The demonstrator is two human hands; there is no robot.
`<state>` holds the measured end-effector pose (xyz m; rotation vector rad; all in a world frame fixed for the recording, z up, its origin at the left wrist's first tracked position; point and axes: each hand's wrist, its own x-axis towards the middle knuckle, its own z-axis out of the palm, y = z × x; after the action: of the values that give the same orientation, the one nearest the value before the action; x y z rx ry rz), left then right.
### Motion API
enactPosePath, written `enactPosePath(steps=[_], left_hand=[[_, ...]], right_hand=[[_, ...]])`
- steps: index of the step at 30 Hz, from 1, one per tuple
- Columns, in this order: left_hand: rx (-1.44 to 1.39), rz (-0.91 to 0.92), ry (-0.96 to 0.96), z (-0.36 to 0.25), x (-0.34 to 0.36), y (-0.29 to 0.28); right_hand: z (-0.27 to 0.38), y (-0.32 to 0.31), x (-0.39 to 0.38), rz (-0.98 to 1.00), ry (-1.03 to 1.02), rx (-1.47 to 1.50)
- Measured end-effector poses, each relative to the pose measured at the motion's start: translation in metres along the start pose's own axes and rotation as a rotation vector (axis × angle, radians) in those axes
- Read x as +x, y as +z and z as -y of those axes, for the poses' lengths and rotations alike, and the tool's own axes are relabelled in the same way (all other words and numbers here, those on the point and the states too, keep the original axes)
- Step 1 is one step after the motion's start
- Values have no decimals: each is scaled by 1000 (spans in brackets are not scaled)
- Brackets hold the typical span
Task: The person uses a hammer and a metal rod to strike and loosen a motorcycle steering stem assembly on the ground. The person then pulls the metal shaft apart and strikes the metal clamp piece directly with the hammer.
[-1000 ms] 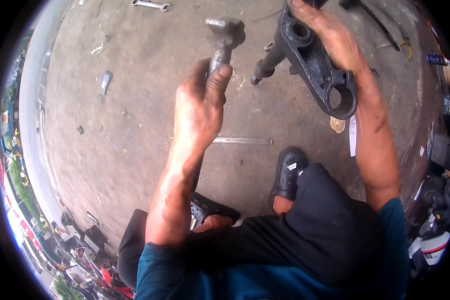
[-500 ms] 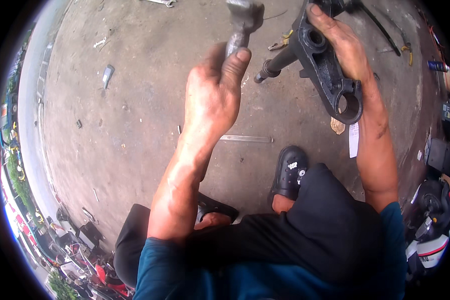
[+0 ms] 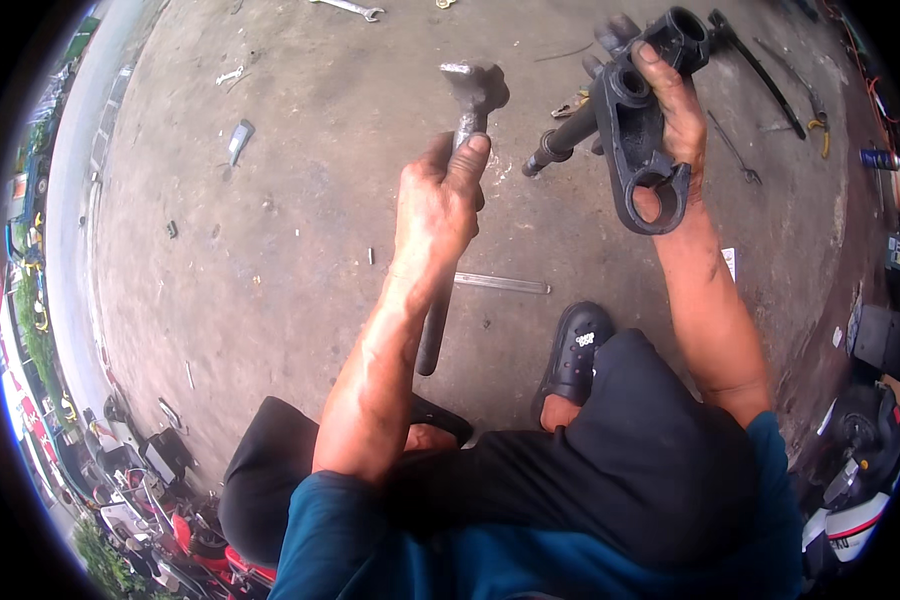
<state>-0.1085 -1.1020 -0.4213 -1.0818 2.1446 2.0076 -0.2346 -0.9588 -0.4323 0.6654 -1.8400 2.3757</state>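
My left hand [image 3: 438,205] is closed round the upper handle of a hammer [image 3: 478,95], just below its worn metal head. The dark handle runs down behind my forearm, and its lower end shows beside it. To the right, my right hand [image 3: 678,115] grips a black motorcycle steering yoke [image 3: 630,135] from its right side, with the thumb over the top. The yoke is raised above the floor and tilted, one clamp ring towards me and the other at the far end. Its stem [image 3: 566,138] points down to the left. Hammer and yoke are apart.
On the concrete floor lie a wrench [image 3: 348,8], a grey piece [image 3: 239,141], a flat metal bar [image 3: 502,284], a long black bar [image 3: 760,76] and a yellow-handled tool [image 3: 819,124]. A motorbike [image 3: 195,535] stands lower left; parts and a spray can [image 3: 878,159] line the right edge.
The hammer has come down towards me, and its handle end now shows. The yoke has turned and shifted slightly left, bringing its far clamp ring into sight. Both hands keep their hold.
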Motion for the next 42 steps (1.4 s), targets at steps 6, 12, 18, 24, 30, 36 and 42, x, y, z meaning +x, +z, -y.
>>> enactPosePath(steps=[6, 12, 18, 24, 30, 36, 42], left_hand=[[122, -1, -10, -9, -12, -13], [-35, -60, 313, -16, -15, 0], [369, 0, 154, 38, 14, 5], [-7, -156, 418, -22, -13, 2], [458, -22, 128, 35, 11, 12], [102, -78, 271, -28, -21, 8], [507, 9, 174, 35, 14, 10]], right_hand=[[27, 20, 16, 66, 638, 602], [7, 7, 14, 57, 629, 483], [3, 5, 16, 34, 463, 457], [4, 3, 11, 8, 496, 336], [12, 14, 9, -11, 444, 304], [24, 5, 4, -25, 474, 261], [15, 7, 12, 118, 543, 441]])
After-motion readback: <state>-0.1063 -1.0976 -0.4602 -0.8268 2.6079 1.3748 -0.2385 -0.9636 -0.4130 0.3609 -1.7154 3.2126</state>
